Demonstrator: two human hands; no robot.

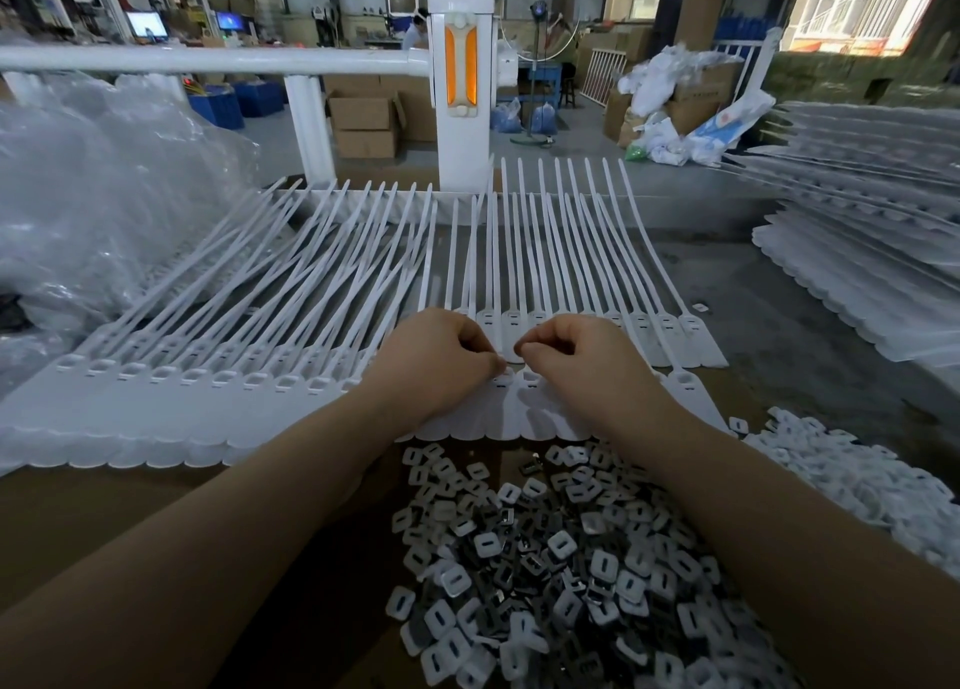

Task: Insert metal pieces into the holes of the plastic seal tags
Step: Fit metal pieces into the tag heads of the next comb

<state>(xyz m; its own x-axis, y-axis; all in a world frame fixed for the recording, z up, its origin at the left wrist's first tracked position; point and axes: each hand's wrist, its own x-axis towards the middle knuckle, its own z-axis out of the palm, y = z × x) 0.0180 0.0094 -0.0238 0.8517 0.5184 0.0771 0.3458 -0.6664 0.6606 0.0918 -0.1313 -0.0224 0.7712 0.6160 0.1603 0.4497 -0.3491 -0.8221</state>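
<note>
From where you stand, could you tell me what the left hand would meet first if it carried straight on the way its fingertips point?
The left hand points right, toward the right hand. Their fingertips nearly touch above the seal tags, so it would probably meet those first.

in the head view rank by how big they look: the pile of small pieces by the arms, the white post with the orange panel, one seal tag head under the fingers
1. pile of small pieces
2. white post, farther off, so unsure
3. seal tag head
</note>
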